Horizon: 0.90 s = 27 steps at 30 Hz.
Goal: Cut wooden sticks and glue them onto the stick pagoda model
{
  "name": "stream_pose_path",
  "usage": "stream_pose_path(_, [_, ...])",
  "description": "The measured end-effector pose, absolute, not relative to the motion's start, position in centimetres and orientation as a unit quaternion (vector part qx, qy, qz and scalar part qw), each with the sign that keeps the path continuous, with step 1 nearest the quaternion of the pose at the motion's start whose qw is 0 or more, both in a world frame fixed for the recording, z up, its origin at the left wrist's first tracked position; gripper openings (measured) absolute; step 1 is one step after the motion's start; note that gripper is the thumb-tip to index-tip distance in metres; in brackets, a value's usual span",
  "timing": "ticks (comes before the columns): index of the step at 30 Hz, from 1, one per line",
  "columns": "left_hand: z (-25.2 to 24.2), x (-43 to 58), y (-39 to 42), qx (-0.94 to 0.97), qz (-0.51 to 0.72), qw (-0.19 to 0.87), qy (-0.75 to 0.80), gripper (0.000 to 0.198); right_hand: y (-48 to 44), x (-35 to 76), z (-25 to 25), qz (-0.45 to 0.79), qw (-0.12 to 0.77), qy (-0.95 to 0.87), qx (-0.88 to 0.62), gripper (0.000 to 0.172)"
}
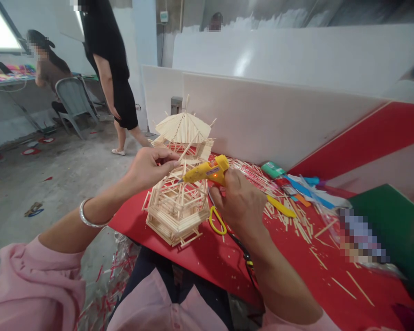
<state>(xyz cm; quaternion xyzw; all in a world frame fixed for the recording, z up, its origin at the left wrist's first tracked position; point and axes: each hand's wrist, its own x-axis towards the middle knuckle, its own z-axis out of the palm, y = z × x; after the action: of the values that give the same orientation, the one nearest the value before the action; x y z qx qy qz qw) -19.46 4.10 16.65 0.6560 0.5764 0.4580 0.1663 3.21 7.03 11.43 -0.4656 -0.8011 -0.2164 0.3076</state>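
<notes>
In the middle stands a pagoda-like model (178, 225) built of thin wooden sticks, with a six-sided open base and a pointed roof (184, 128). My left hand (152, 166) is at the model's left side, thumb and fingers pinched on a thin wooden stick (189, 148) that slants up in front of the roof. My right hand (243, 197) is wrapped round a yellow hot glue gun (207, 171) with a small orange light showing. Its nozzle points left, over the upper part of the base. Whether the tip touches the sticks I cannot tell.
Yellow-handled scissors (217, 221) lie on the red tabletop (224, 262) beside the model. Loose sticks (300, 225), a yellow cutter (281, 206) and plastic packets spread to the right. White boards (262, 119) rise behind. A person in black (108, 59) stands at the left.
</notes>
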Motion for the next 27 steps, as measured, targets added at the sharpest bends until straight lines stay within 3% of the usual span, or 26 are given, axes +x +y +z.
stream_pose_path(27, [16.41,-18.89,4.51,0.673,0.421,0.169,0.585,0.016,7.29,4.30,11.25,-0.241,0.300,-0.785,-0.486,0.026])
